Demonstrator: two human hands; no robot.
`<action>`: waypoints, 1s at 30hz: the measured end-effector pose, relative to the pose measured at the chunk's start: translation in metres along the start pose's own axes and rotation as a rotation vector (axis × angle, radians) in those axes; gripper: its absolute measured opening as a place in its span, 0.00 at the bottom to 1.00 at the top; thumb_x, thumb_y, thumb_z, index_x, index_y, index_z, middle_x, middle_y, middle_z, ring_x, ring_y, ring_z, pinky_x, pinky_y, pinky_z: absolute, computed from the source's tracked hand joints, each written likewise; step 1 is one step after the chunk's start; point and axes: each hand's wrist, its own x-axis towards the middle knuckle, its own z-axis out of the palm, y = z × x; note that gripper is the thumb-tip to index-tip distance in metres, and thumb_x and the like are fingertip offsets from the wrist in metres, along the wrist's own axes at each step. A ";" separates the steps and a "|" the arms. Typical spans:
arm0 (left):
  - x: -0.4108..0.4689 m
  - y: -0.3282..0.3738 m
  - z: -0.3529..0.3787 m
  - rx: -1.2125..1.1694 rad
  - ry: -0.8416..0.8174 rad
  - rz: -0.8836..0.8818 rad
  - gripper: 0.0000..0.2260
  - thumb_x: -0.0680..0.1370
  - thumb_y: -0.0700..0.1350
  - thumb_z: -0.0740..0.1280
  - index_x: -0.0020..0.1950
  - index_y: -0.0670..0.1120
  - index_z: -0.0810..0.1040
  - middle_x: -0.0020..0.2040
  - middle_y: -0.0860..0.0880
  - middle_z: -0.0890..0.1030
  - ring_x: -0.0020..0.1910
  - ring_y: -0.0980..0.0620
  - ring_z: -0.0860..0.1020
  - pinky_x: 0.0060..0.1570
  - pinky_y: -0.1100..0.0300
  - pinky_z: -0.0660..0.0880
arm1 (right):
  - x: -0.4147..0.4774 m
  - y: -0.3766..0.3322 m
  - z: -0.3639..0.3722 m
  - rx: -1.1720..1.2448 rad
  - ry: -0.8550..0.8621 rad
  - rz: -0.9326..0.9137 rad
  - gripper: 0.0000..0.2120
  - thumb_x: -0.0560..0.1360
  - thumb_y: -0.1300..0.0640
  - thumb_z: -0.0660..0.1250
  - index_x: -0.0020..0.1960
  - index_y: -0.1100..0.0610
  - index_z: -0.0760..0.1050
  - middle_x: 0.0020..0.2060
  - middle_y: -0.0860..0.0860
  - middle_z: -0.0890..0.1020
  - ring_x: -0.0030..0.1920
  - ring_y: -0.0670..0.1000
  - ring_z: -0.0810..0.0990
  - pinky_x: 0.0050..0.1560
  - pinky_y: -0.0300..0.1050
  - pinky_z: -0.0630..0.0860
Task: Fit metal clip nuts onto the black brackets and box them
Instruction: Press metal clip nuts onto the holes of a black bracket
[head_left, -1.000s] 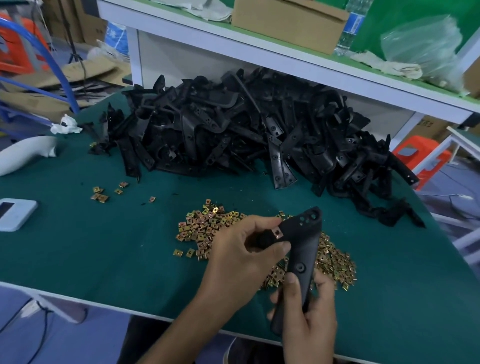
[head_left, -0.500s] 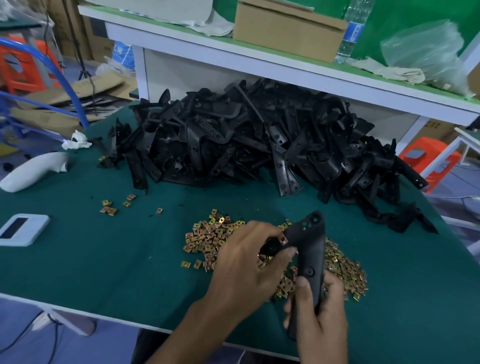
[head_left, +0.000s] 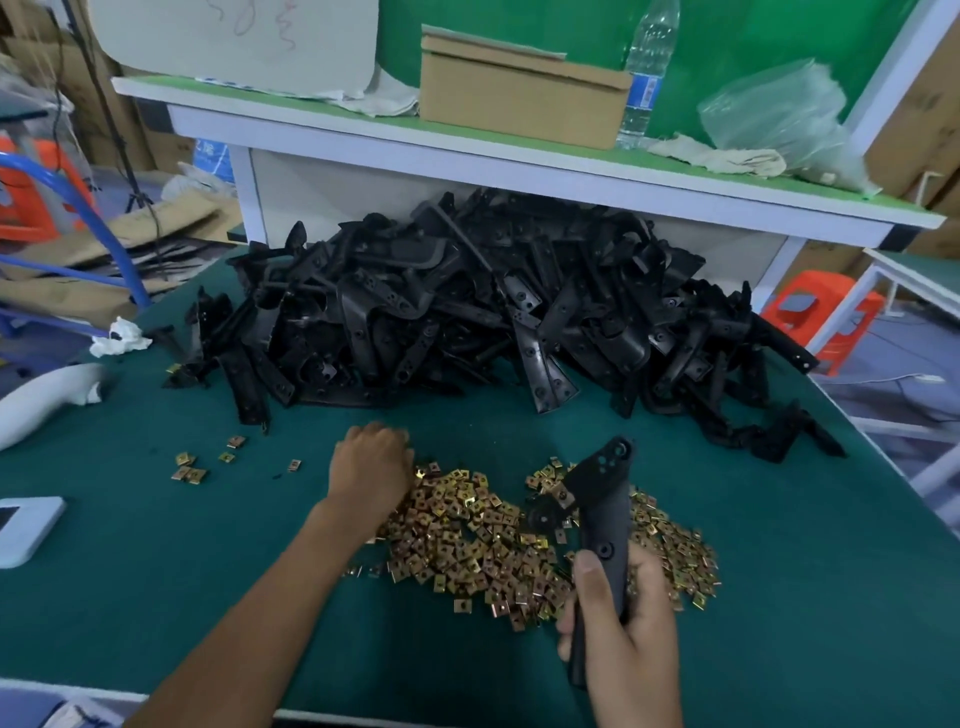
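Observation:
My right hand (head_left: 623, 623) grips the lower end of a black bracket (head_left: 602, 512) and holds it upright over the right side of the heap of gold clip nuts (head_left: 467, 540). One clip nut (head_left: 564, 497) sits fitted on the bracket's left edge. My left hand (head_left: 371, 462) lies on the heap's far left edge, knuckles up, fingers bent down into the nuts; the fingertips are hidden. A big pile of black brackets (head_left: 467, 312) fills the back of the green table (head_left: 156, 571).
A few stray clip nuts (head_left: 189, 470) lie to the left. A white device (head_left: 26, 527) and a white handle (head_left: 41, 400) sit at the left edge. The shelf (head_left: 519, 166) above carries a cardboard box (head_left: 519, 93), a water bottle (head_left: 644, 78) and a plastic bag.
My left hand has let go of the bracket and moved left and away onto the clip nut heap. The right hand still holds the bracket, now with a nut on it.

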 end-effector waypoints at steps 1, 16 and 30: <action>0.002 -0.003 0.002 0.012 -0.019 0.005 0.09 0.82 0.45 0.61 0.52 0.44 0.81 0.51 0.44 0.80 0.53 0.41 0.79 0.51 0.51 0.74 | -0.001 -0.001 0.001 0.002 -0.002 -0.003 0.04 0.72 0.42 0.66 0.46 0.40 0.75 0.27 0.59 0.78 0.24 0.54 0.75 0.27 0.42 0.74; -0.074 0.059 -0.071 -1.268 -0.195 0.132 0.09 0.78 0.41 0.72 0.52 0.54 0.86 0.46 0.46 0.86 0.47 0.53 0.84 0.50 0.63 0.79 | -0.006 0.010 -0.002 -0.069 -0.036 0.001 0.11 0.70 0.36 0.67 0.50 0.36 0.74 0.29 0.58 0.80 0.26 0.53 0.77 0.30 0.43 0.75; -0.108 0.079 -0.084 -1.178 -0.075 0.240 0.13 0.81 0.39 0.68 0.59 0.55 0.83 0.51 0.55 0.87 0.54 0.56 0.84 0.54 0.58 0.81 | -0.018 0.007 -0.002 -0.148 -0.122 -0.028 0.12 0.72 0.36 0.67 0.54 0.36 0.74 0.28 0.57 0.80 0.25 0.52 0.77 0.30 0.45 0.76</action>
